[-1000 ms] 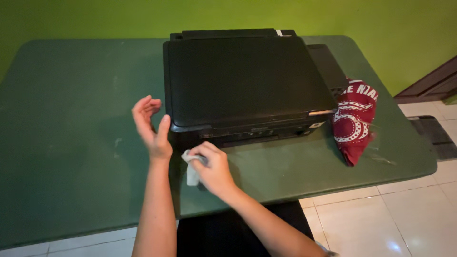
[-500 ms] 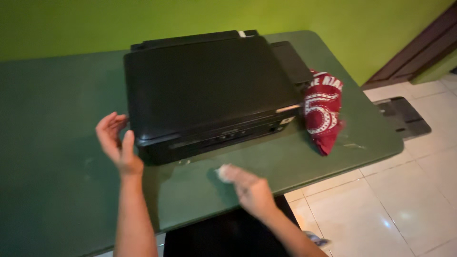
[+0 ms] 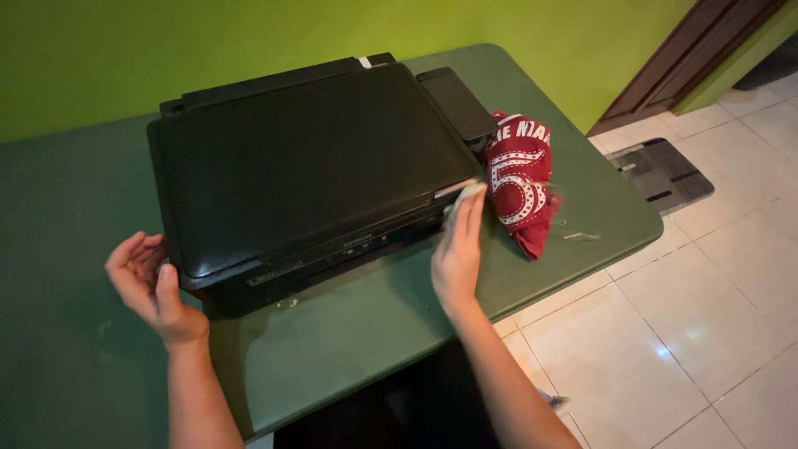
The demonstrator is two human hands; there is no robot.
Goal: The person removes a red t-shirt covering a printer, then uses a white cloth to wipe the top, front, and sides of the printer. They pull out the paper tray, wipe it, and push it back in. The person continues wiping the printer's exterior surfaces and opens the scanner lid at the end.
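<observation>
A black printer point(image 3: 307, 158) with its lid down sits on a dark green table point(image 3: 66, 191). My right hand point(image 3: 457, 249) lies flat against the printer's front right corner and presses a small white cloth point(image 3: 467, 193) there, only its tip showing past the fingertips. My left hand point(image 3: 154, 287) is cupped, fingers apart, at the printer's front left corner, touching or nearly touching its side. A red cloth with a white pattern point(image 3: 519, 179) lies bunched on the table just right of the printer.
A green wall runs behind the table. White floor tiles lie to the right, with a dark flat tray point(image 3: 661, 173) on them and a brown door frame point(image 3: 673, 50) beyond. A dark object sits under the table's front edge.
My right hand carried the white cloth from the table in front of the printer up to its front right corner. My left hand stayed by the left corner. The view swung right.
</observation>
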